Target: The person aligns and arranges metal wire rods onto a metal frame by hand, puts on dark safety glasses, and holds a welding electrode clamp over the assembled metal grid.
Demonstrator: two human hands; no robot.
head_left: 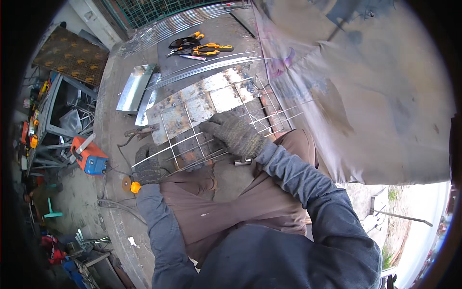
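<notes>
A long thin metal rod [179,144] slants across a grid of welded wire [186,114] in front of my lap. My gloved left hand [147,164] is closed about the rod's left end; its fingertips are partly hidden. Farther along the same rod, my gloved right hand [235,134] is closed on it from above, hiding that stretch of the grid. Under the grid lies a flat, stained metal plate [175,118]. A clamp-like welding holder [141,131] with a dark cable rests just beyond my left hand. Below my right hand lies a hammer-like metal head [243,162].
Yellow-handled pliers [211,47] lie at the back, near loose rods [207,66] and shiny sheet pieces [136,87]. An orange and blue machine [90,156] stands at left, a cutting disc [126,183] near my left wrist. A large stained sheet [380,96] hangs at right.
</notes>
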